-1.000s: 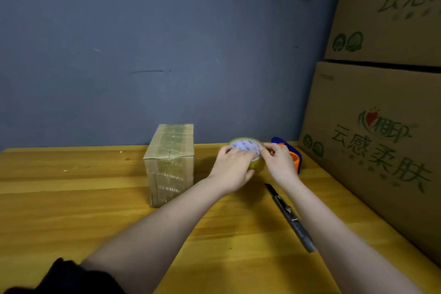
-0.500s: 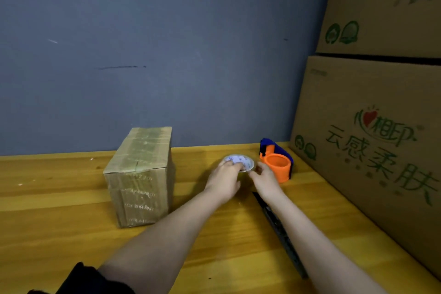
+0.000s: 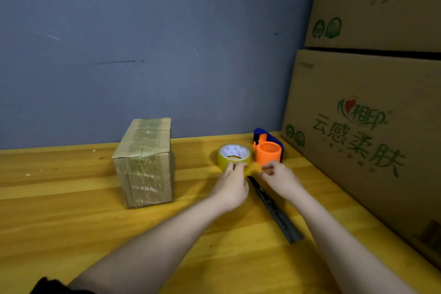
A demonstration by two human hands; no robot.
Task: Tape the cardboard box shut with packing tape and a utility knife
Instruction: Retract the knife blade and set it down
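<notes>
My hands are coming off the tape roll [image 3: 234, 155] now: a second ago both were wrapped over it, hiding most of it, and now it lies flat on the wooden table [image 3: 71, 222] with its white printed core and yellow rim in plain sight. My left hand [image 3: 232, 185] has slid back so only the fingertips [image 3: 235, 166] touch the roll's near edge. My right hand [image 3: 278, 178] has pulled clear, loosely curled above the tip of the utility knife [image 3: 274, 209]. The orange-and-blue tape dispenser [image 3: 268, 150], half hidden behind my right hand before, now shows whole just beside the roll.
</notes>
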